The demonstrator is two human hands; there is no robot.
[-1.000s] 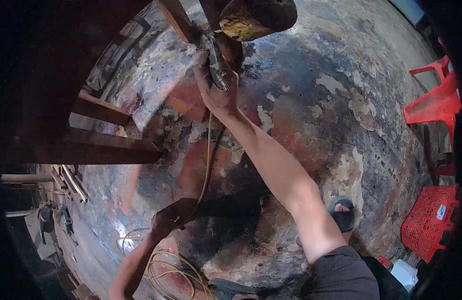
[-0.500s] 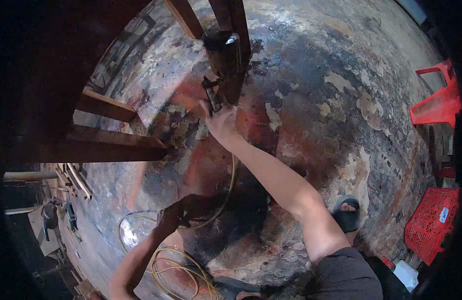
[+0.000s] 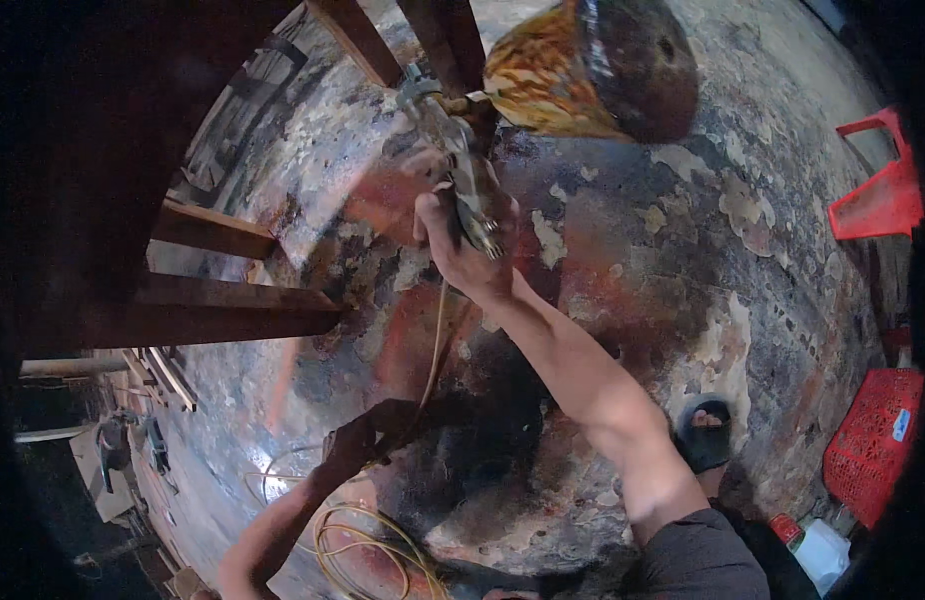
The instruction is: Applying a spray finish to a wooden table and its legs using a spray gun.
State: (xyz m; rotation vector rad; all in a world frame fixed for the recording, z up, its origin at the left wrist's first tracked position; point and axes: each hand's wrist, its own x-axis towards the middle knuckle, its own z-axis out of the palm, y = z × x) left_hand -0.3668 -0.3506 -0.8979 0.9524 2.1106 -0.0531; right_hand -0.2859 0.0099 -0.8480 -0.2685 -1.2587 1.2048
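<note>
Fingers wrapped round its handle, my right hand (image 3: 468, 255) grips a metal spray gun (image 3: 467, 175) out in front of me. A paint cup (image 3: 638, 75), streaked orange-brown, is joined to the gun's side and sticks out to the right. From the gun's handle a thin yellowish hose (image 3: 439, 345) runs down toward my left hand (image 3: 355, 442). That hand is closed round the hose, in shadow, at lower left. More loops of hose lie on the floor below it. The gun's head is close to dark reddish-brown wooden legs (image 3: 445, 45).
Dark wooden furniture with more legs (image 3: 218, 228) fills the left side. At right are a red plastic chair (image 3: 873, 195) and a red basket (image 3: 873, 445), with a white container (image 3: 821, 555) below. Tools and wood strips (image 3: 168, 378) lie at far left. My sandalled foot (image 3: 705, 432) stands on the stained floor.
The spray gun has come up nearer to me, and its cup has swung out to the right, showing larger. My left hand has shifted slightly and still holds the hose.
</note>
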